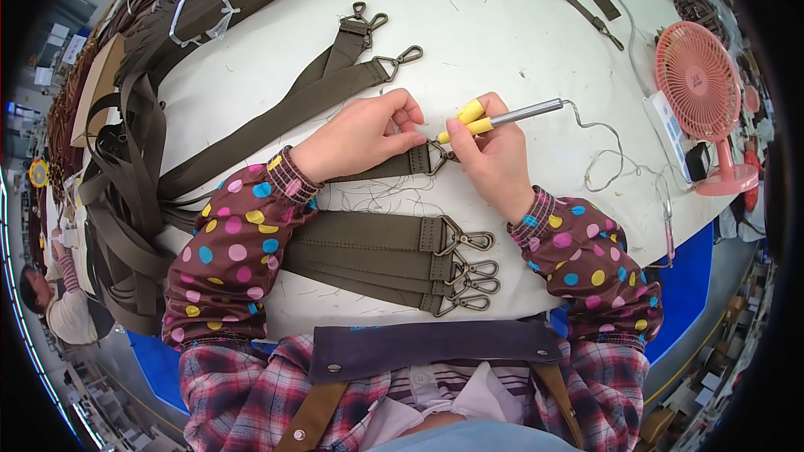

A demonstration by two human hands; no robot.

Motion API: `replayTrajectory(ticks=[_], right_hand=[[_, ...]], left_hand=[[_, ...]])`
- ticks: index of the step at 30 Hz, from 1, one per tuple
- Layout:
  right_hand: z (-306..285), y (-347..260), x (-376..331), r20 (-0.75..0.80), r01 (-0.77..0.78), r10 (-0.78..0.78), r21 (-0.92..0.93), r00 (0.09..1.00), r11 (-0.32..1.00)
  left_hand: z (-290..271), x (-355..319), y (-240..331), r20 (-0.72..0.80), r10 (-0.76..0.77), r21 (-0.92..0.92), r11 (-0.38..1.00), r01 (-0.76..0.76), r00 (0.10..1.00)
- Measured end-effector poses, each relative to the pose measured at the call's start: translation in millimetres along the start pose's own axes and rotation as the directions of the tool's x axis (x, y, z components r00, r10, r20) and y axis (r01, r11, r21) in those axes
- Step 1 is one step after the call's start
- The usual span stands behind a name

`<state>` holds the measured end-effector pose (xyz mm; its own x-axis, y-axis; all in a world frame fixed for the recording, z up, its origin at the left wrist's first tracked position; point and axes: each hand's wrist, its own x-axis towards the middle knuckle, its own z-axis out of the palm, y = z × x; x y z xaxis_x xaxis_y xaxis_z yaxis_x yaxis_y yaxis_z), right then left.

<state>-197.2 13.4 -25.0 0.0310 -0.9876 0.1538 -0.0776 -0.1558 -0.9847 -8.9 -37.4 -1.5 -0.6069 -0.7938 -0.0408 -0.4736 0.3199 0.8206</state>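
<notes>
Across the counter (536, 25), a dark strap (381, 170), probably light, pliable and best held by its stitched end (418, 161), extends left beneath the left hand (356, 136), whose grip I cannot tell, while the right hand (498, 163) clasps a corded tool (528, 111) near the strap's metal ring (438, 158).

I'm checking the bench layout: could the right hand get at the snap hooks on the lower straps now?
Probably yes: the snap hooks lie close by, uncovered, though the right hand holds a pen-shaped tool.
</notes>
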Motion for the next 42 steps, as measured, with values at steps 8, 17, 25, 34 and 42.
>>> replayTrajectory(ticks=[8, 17, 25, 34, 42], right_hand=[[-4, 1, -1, -0.024, -0.028, 0.029, 0.032, 0.999, 0.999], [0, 10, 2, 0.037, 0.033, -0.032, -0.023, 0.999, 0.999], [3, 1, 3, 0.085, 0.049, -0.035, -0.169, 0.996, 0.984], [2, 0, 4, 0.095, 0.057, -0.035, -0.235, 0.995, 0.970], [3, -2, 4, 0.091, 0.061, -0.038, -0.268, 0.995, 0.962]], left_hand=[[1, 2, 3, 0.053, -0.010, 0.136, 0.991, 0.003, 0.999], [8, -6, -5, -0.070, -0.058, -0.098, 0.994, 0.051, 0.996], [7, -5, -13, -0.029, -0.100, -0.269, 0.959, 0.089, 0.995], [8, -4, -15, -0.044, -0.146, -0.268, 0.955, 0.129, 0.988], [7, -4, -14, -0.039, -0.143, -0.300, 0.946, 0.125, 0.989]])
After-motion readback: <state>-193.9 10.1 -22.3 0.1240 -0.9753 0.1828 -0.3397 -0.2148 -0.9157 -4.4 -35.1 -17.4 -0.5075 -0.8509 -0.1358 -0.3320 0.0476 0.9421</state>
